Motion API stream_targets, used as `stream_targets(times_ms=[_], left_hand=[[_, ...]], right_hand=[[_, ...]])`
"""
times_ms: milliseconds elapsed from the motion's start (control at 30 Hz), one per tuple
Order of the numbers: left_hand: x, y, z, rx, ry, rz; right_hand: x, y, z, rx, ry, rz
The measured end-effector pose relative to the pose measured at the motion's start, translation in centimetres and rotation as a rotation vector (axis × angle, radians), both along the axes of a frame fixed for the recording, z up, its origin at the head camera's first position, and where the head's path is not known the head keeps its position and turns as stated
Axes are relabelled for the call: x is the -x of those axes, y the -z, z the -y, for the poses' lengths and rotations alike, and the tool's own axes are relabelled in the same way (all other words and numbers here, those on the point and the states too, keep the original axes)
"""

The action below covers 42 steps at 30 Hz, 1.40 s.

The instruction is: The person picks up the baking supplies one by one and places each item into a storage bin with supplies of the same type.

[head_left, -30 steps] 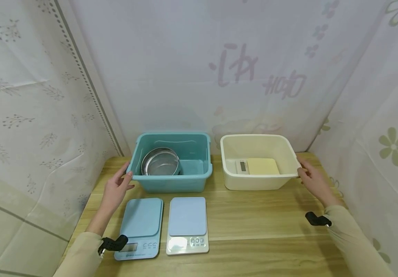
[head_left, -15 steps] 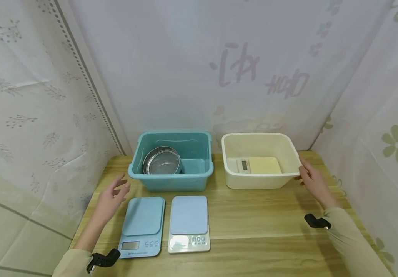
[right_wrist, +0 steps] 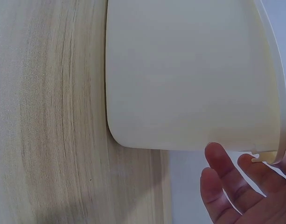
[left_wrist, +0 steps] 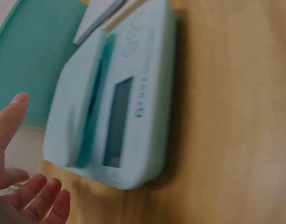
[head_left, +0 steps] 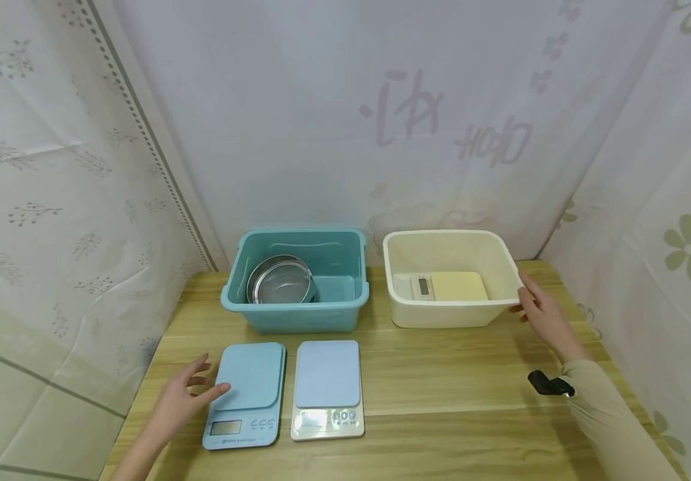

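Near left: my left hand (head_left: pixel 179 395) spread loosely, nothing in it, at the left edge of the blue scale (head_left: pixel 250 377); contact unclear. Scale lies flat on the wooden table (head_left: pixel 441 401), display toward me. Best handling, I judge: thumb and fingers on opposite sides of the body, sparing platform and buttons, then lift level. Just right of it, the lilac-topped scale (head_left: pixel 328 374); leave finger room between. Farther, at right: my right hand (head_left: pixel 545 319) pinches the right rim of the cream bin (head_left: pixel 441 315), yellow scale (head_left: pixel 459 286) inside. Far left: teal bin (head_left: pixel 297 308) with sieves (head_left: pixel 284 282). Writing: small print below the blue scale's display, illegible; button marks likewise. Far cloth (head_left: pixel 297 120): faint large lettering, "HO" perhaps, rest uncertain.
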<state>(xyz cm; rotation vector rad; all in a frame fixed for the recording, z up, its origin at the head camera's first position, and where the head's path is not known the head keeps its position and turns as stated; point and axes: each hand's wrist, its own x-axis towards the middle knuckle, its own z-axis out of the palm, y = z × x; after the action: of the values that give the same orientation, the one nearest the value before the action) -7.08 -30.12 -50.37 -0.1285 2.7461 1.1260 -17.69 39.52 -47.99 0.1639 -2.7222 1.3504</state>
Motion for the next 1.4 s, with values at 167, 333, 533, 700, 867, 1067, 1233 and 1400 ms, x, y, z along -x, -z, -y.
stream_targets(times_ms=[167, 333, 533, 700, 867, 1067, 1233, 1400], left_hand=[[-0.9, 1.2, 0.4, 0.034, -0.028, 0.036], [-1.4, 2.1, 0.5, 0.051, -0.041, 0.082], [-2.0, 2.8, 0.3, 0.056, -0.034, 0.109], [-2.6, 3.2, 0.0, 0.041, -0.054, 0.093], [-2.9, 3.5, -0.2, 0.032, -0.052, 0.078], [-3.0, 3.6, -0.4, 0.047, -0.044, 0.083], [-3.1, 3.7, -0.3, 0.026, -0.072, 0.095], [-3.2, 3.8, 0.0, 0.033, -0.092, 0.101]], right_hand=[[-0.1, -0.1, 0.2, 0.007, 0.008, 0.004], [-0.1, -0.3, 0.4, 0.020, 0.015, 0.005], [-0.2, -0.3, 0.5, 0.017, 0.004, 0.004], [-0.3, -0.2, 0.4, 0.022, 0.006, 0.001], [-0.1, 0.1, 0.3, 0.013, 0.022, -0.003], [-0.2, 0.0, 0.4, 0.011, 0.023, -0.013], [-0.4, -0.3, 0.6, 0.012, 0.019, -0.014], [-0.4, -0.2, 0.5, 0.005, 0.022, -0.006]])
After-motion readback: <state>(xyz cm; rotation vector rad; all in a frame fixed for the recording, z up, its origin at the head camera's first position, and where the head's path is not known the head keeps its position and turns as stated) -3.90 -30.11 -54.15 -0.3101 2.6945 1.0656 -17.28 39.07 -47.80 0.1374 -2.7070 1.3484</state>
